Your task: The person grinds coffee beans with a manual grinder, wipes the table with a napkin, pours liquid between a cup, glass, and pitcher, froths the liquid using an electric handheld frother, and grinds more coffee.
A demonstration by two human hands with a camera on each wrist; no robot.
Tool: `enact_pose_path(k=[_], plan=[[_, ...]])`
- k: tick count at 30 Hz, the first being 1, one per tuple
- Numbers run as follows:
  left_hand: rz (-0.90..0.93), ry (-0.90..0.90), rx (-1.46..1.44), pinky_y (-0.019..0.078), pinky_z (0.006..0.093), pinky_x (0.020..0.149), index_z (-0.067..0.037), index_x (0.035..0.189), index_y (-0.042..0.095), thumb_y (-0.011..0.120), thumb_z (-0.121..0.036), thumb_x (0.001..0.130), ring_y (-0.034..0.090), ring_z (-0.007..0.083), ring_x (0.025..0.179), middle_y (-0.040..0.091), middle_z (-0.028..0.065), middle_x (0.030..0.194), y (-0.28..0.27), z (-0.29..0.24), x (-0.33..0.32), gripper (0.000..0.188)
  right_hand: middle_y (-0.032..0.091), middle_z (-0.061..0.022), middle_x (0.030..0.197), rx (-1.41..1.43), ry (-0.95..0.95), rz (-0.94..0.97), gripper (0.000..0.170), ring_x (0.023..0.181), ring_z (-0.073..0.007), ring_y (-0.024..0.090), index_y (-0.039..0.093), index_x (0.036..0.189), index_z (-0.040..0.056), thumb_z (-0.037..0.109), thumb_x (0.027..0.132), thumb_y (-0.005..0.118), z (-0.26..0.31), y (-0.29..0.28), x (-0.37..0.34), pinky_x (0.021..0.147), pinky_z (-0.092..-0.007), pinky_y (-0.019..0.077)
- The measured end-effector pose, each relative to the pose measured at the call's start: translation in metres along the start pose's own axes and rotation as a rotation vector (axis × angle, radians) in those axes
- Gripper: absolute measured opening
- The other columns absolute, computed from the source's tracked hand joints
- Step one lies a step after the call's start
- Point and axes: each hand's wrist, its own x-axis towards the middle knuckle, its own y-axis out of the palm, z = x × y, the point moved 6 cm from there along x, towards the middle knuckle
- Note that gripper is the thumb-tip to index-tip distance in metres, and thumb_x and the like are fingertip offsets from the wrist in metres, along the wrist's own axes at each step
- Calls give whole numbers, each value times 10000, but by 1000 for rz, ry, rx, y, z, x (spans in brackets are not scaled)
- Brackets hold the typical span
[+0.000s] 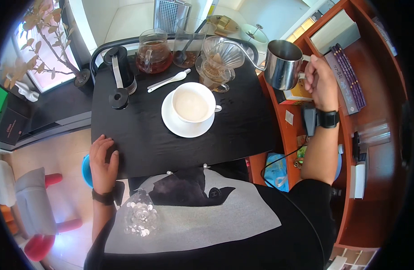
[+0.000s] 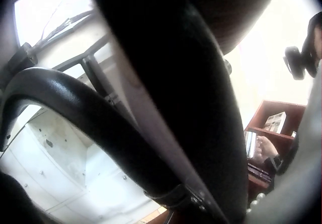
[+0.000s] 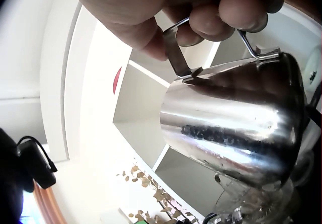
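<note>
Bearings are read from the head view, with the white cup (image 1: 210, 110) as the dial's centre and twelve o'clock straight away from me. My right hand (image 1: 321, 81), at two o'clock, is closed about the handle (image 3: 176, 60) of a steel kettle (image 1: 283, 74), its fingers curled through the loop. The kettle is held off the table (image 1: 234, 144), at its right side, with its thin curved spout (image 1: 245, 53) pointing toward ten o'clock. The spout's end appears above the glass dripper (image 1: 225, 54); whether the two touch I cannot tell, nor whether any water is running.

My left hand (image 1: 103, 162) is at eight o'clock, resting on the table's near left edge, fingers extended and loosely spread, holding nothing. A dark band is worn on each wrist.

The dripper, at one o'clock, has brownish matter inside and sits over a handled glass jug (image 1: 207, 83). The cup stands upright on its saucer (image 1: 184, 131) and contains a pale, milky-looking liquid. Just beside it, between ten and eleven, lies a white spoon (image 1: 168, 82). Further out at eleven is a glass pot (image 1: 155, 54) with reddish-brown liquid; at twelve, a tall glass (image 1: 189, 42) with a black spoon leaning inside. A black utensil (image 1: 119, 78) with a pale arm occupies ten o'clock.
</note>
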Motion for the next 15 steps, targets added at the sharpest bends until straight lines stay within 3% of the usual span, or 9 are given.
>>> enact_pose_path(k=[8, 15], plan=[[20, -6, 28, 364, 394, 938, 2, 954, 574, 564, 6, 710, 473, 329, 1110, 559, 147, 1055, 3, 2, 0, 244, 373, -1, 533, 366, 0, -10, 316, 440, -125, 378, 415, 663, 96, 320, 879, 471, -44, -5, -11, 420, -232, 291], [28, -9, 23, 361, 387, 945, 6, 958, 576, 565, 10, 710, 469, 320, 1120, 562, 141, 1058, 4, 2, 0, 249, 374, 6, 530, 252, -17, 1, 328, 443, -116, 372, 421, 642, 101, 327, 869, 493, -30, -8, -8, 428, -225, 293]])
